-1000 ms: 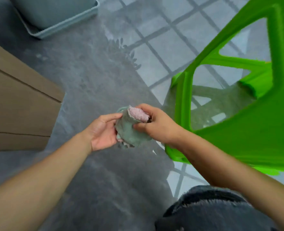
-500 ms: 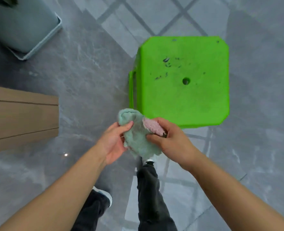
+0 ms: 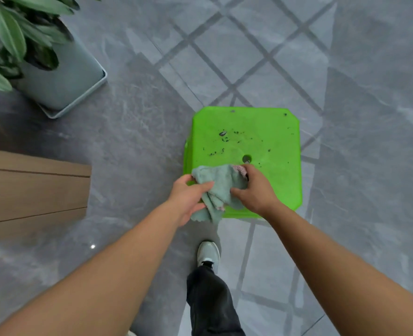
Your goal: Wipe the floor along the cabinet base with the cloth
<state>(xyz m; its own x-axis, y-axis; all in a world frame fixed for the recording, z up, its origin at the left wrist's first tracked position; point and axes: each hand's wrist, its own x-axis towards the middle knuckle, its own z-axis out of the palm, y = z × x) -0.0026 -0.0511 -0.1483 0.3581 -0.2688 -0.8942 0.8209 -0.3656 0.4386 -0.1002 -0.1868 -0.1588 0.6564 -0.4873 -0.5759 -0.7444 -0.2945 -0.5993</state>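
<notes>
- Cloth [image 3: 221,187]: pale sage green, with a pink patch at one corner.
- Stool [image 3: 261,141]: bright lime green, flecked with dark specks.
- Floor [image 3: 140,117]: grey marbled tile.
- Cabinet [image 3: 30,190]: light brown wood grain.
- Planter [image 3: 74,78]: muted grey-green.
- Trouser leg [image 3: 212,301]: dark charcoal.

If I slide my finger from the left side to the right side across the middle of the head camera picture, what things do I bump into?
Wooden cabinet → left hand → cloth → right hand → green stool.
</notes>
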